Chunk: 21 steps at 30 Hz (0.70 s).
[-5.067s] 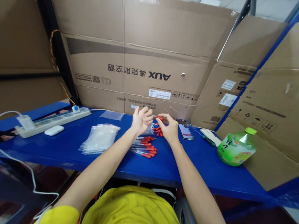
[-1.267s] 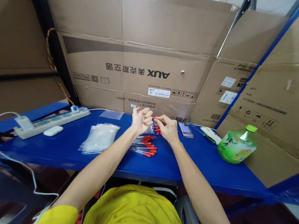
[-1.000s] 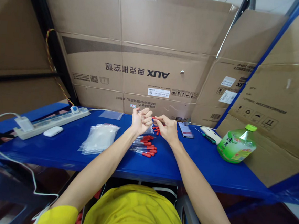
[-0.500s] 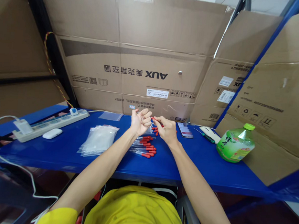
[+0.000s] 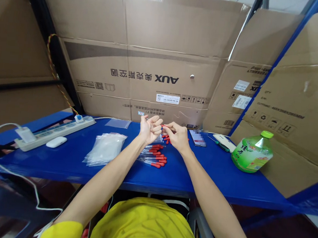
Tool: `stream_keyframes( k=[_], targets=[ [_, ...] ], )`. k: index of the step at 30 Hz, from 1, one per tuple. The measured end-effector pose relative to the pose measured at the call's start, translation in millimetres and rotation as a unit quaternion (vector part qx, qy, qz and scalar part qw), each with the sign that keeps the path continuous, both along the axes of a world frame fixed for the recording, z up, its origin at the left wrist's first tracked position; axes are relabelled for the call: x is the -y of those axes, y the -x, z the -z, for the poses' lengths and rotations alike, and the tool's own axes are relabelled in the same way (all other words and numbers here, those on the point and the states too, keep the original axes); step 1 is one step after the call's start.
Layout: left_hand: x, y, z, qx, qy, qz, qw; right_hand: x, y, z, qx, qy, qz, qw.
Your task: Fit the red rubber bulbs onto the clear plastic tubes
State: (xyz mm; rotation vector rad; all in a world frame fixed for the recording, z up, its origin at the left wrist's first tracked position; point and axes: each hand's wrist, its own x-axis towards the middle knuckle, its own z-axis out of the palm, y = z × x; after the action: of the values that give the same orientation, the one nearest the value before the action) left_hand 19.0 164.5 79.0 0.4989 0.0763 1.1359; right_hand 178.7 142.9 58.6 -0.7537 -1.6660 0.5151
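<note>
My left hand (image 5: 150, 130) is raised palm up above the blue table, fingers curled round a thin clear tube that is mostly hidden. Facing it, my right hand (image 5: 178, 137) pinches a small red rubber bulb (image 5: 165, 127) between thumb and fingertips, close against the left fingers. Below the hands lie droppers (image 5: 156, 158) with clear tubes and red bulbs, their bulbs pointing right. Loose red bulbs (image 5: 167, 139) lie behind them, partly covered by my right hand. Clear tubes (image 5: 159, 139) show between the two hands.
Left of the droppers is a stack of clear zip bags (image 5: 105, 148). A power strip (image 5: 56, 133) and a white case (image 5: 56, 142) lie farther left. To the right are a phone (image 5: 197, 138), a green-handled screwdriver (image 5: 222, 147) and a green bottle (image 5: 252, 154). Cardboard (image 5: 155, 30) walls the back.
My right hand has shifted slightly, its fingers now closer round the red bulb by the left hand. A thin tube end shows near my left thumb. The things on the table stay put.
</note>
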Motion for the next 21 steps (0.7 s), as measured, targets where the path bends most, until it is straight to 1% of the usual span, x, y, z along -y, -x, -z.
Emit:
stream_keyframes(
  k=[3, 9, 13, 15, 17, 18, 20, 21],
  targets=[
    [1.4, -1.5, -0.8, 0.002, -0.001, -0.001, 1.0, 0.7, 0.3, -0.4, -0.001, -0.01, -0.001, 1.0],
    [4.5, -2.7, -3.3, 0.012, 0.008, -0.025, 1.0, -1.6, 1.8, 4.0, 0.003, -0.025, 0.029, 0.999],
    [5.5, -2.6, -3.3, -0.013, -0.035, -0.022, 0.999, -3.2, 2.1, 4.1, 0.004, -0.052, 0.051, 0.997],
    [4.1, -2.7, -3.1, -0.036, -0.06, -0.032, 0.997, -3.0, 1.4, 2.6, 0.01, -0.065, 0.058, 0.996],
    [0.2, -2.3, -2.8, -0.07, -0.073, -0.062, 0.993, -2.8, 0.0, 0.6, 0.019, -0.069, 0.062, 0.996],
    [-2.9, -1.6, -2.6, -0.092, -0.07, -0.09, 0.989, -3.0, -0.9, -0.3, 0.026, -0.067, 0.065, 0.995],
    [-11.0, 2.1, -1.6, -0.146, -0.041, -0.173, 0.973, -4.4, -3.1, -1.4, 0.043, -0.059, 0.072, 0.995],
    [-15.7, 5.1, -0.9, -0.172, -0.014, -0.225, 0.959, -5.8, -4.3, -1.4, 0.054, -0.056, 0.074, 0.994]
  ],
)
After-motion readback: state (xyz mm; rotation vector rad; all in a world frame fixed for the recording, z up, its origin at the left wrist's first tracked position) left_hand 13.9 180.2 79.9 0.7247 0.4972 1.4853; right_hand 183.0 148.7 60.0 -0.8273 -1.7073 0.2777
